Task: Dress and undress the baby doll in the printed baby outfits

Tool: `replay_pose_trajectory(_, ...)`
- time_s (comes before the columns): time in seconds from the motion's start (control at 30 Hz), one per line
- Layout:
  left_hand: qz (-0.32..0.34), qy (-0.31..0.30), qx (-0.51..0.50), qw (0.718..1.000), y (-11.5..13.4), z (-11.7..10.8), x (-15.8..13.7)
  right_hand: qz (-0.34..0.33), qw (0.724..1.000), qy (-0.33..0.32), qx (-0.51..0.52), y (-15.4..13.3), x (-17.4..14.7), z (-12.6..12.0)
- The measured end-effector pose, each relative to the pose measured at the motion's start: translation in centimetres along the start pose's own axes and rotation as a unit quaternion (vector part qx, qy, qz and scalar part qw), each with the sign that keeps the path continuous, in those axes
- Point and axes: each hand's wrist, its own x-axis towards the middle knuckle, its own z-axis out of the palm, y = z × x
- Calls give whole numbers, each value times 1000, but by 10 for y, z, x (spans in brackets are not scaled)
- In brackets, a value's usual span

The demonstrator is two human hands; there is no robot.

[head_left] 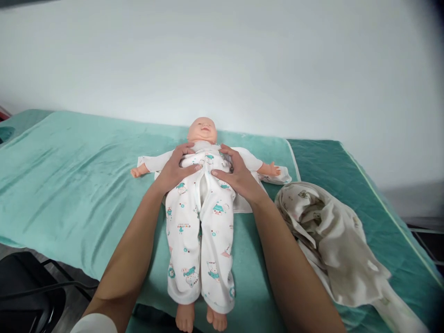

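Observation:
A baby doll (pixel 202 130) lies on its back with its head away from me, its arms spread and bare feet towards me. It wears white trousers (pixel 217 231) with teal animal and house prints, pulled high up the torso. White sleeves cover its arms. My left hand (pixel 178 169) rests on the left side of the trousers' upper part, thumb and fingers spread. My right hand (pixel 237 171) mirrors it on the right side, thumb towards the middle and fingers near the waistband. Part of a pale garment (pixel 243 203) shows under the doll by my right wrist.
A light green cover (pixel 86 185) lies under the doll, over a darker green quilted pad (pixel 322 162). Crumpled cream clothing (pixel 336 240) sits to the right of my right forearm. A white wall (pixel 222 64) stands behind. A black chair-like object (pixel 31 286) is at lower left.

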Motion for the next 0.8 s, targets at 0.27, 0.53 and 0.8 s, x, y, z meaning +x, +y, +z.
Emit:
replay_pose_trajectory(0.27,77,8,61,995,9,4,-10,8,1000,-21,-4,-20,-5,0)
replay_pose_trajectory(0.53,149,71,214,963,6,10,-12,-25,998,-5,-65,-27,-5,6)
replay_pose_trajectory(0.8,185,100,313,926,-6,7,-13,-67,994,14,-84,-40,-21,4)
